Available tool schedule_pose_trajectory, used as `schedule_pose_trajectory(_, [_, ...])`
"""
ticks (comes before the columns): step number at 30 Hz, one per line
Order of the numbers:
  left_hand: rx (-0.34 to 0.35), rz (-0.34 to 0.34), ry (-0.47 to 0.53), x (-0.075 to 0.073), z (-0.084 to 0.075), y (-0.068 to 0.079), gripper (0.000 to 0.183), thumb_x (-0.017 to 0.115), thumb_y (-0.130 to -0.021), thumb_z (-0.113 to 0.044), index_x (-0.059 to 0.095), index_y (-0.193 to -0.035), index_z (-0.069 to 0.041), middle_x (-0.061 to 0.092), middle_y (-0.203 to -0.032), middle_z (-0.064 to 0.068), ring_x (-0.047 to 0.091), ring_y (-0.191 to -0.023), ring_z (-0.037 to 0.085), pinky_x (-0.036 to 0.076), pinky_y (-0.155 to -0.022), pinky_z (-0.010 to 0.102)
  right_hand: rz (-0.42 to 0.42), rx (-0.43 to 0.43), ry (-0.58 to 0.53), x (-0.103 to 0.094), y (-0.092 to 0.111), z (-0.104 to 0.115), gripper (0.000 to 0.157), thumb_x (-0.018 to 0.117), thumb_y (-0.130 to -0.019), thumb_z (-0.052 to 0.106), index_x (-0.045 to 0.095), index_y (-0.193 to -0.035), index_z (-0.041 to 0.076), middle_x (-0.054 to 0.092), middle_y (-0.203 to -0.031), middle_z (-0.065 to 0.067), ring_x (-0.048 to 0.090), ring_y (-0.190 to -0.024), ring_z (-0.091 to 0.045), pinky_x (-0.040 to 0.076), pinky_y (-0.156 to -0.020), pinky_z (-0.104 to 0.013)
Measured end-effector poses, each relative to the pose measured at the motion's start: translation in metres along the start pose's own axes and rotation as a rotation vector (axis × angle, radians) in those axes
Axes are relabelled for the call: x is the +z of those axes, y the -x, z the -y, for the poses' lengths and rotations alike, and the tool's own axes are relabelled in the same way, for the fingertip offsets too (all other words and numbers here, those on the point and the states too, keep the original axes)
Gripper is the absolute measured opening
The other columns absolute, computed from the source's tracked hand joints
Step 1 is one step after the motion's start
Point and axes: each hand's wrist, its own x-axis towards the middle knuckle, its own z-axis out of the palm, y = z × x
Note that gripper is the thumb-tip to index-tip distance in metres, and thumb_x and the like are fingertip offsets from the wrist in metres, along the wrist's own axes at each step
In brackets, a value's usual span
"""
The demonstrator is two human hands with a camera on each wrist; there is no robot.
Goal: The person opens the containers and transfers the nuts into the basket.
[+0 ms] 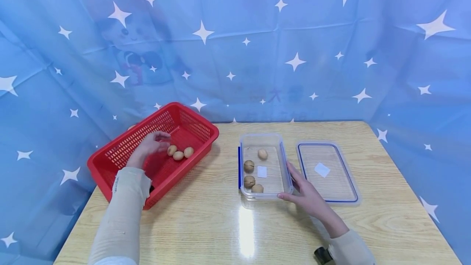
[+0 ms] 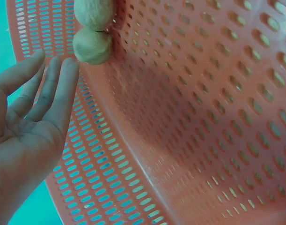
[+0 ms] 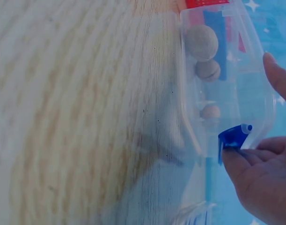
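My left hand [image 1: 152, 145] is inside the red basket [image 1: 180, 128], its fingers held out and nothing in its grasp. Just right of the fingertips, three walnuts [image 1: 178, 156] lie on the basket floor in the head view; two walnuts [image 2: 92, 47] show past the fingers in the left wrist view. A clear plastic box [image 1: 273, 180] with blue latches stands on the table, holding several walnuts [image 1: 249, 166]. My right hand [image 1: 307, 195] grips the box at its near right corner, thumb on the front rim. Some of its fingers touch a blue latch [image 3: 234, 137].
The clear lid [image 1: 333, 185] with a blue seal lies flat on the wooden table [image 1: 198, 224], right of the box. A blue curtain [image 1: 235, 52] with white stars hangs behind the table and along its sides.
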Motion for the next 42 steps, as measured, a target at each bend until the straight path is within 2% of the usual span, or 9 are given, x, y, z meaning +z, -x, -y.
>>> schedule_pose_trajectory(6, [0.054,-0.027,-0.018,-0.001,-0.008,-0.001,0.048,0.059,-0.1,-0.012,0.045,-0.143,0.0,0.047,-0.144,0.026,0.053,-0.127,0.038,0.046,-0.11,0.052,0.004,0.008,0.006,0.0,0.001,0.001,0.099,0.076,-0.088,0.025,0.01,-0.158,-0.001,0.009,-0.162,-0.033,0.022,-0.146,-0.054,0.031,-0.111,-0.053])
schedule_pose_trajectory(13, [0.083,-0.059,-0.008,-0.003,-0.029,0.006,0.05,0.063,-0.098,-0.017,0.046,-0.143,-0.004,0.048,-0.143,0.023,0.053,-0.128,0.039,0.046,-0.11,0.054,0.005,0.001,0.003,0.0,0.001,0.0,0.099,0.076,-0.088,0.025,0.01,-0.159,0.0,0.008,-0.163,-0.033,0.022,-0.146,-0.054,0.031,-0.112,-0.053])
schedule_pose_trajectory(18, [0.102,-0.09,-0.017,-0.003,-0.045,0.012,0.059,0.073,-0.091,-0.029,0.048,-0.142,-0.013,0.05,-0.143,0.015,0.053,-0.127,0.033,0.054,-0.101,0.044,0.007,0.003,0.003,0.0,0.001,0.001,0.099,0.076,-0.089,0.025,0.01,-0.159,0.0,0.009,-0.163,-0.032,0.022,-0.146,-0.054,0.03,-0.112,-0.053])
schedule_pose_trajectory(23, [0.142,-0.117,-0.027,-0.001,-0.064,0.015,0.061,0.074,-0.09,-0.032,0.049,-0.142,-0.014,0.053,-0.141,0.013,0.056,-0.125,0.031,0.056,-0.098,0.04,0.005,0.003,0.003,0.0,0.001,0.001,0.099,0.076,-0.089,0.025,0.01,-0.158,-0.001,0.009,-0.162,-0.033,0.022,-0.145,-0.054,0.031,-0.112,-0.054])
schedule_pose_trajectory(27, [0.196,-0.11,-0.03,0.005,-0.085,0.019,0.053,0.067,-0.095,-0.024,0.048,-0.142,-0.01,0.053,-0.142,0.016,0.057,-0.127,0.033,0.052,-0.104,0.043,0.004,-0.001,0.006,0.0,0.001,0.001,0.099,0.076,-0.088,0.025,0.01,-0.158,-0.002,0.009,-0.162,-0.033,0.022,-0.146,-0.054,0.03,-0.112,-0.054])
schedule_pose_trajectory(32, [0.274,-0.078,-0.003,0.015,-0.106,0.02,0.049,0.064,-0.097,-0.02,0.048,-0.142,-0.007,0.053,-0.143,0.016,0.056,-0.128,0.032,0.048,-0.108,0.048,-0.001,0.002,0.006,0.0,0.001,0.001,0.099,0.076,-0.088,0.025,0.01,-0.158,-0.002,0.009,-0.162,-0.033,0.022,-0.145,-0.054,0.03,-0.112,-0.054])
schedule_pose_trajectory(38, [0.356,-0.057,-0.001,0.03,-0.122,0.017,0.047,0.064,-0.097,-0.02,0.051,-0.141,-0.008,0.056,-0.141,0.014,0.057,-0.125,0.029,0.051,-0.105,0.041,-0.003,0.007,0.006,0.0,0.002,0.002,0.099,0.076,-0.089,0.025,0.01,-0.158,-0.002,0.009,-0.162,-0.033,0.023,-0.145,-0.054,0.031,-0.112,-0.054])
schedule_pose_trajectory(42, [0.404,-0.022,0.001,0.042,-0.134,0.018,0.044,0.063,-0.098,-0.018,0.051,-0.139,-0.007,0.057,-0.14,0.015,0.057,-0.125,0.03,0.051,-0.105,0.043,-0.002,0.008,0.002,0.001,0.002,0.003,0.099,0.075,-0.089,0.025,0.01,-0.158,-0.002,0.008,-0.162,-0.033,0.023,-0.145,-0.054,0.031,-0.112,-0.054])
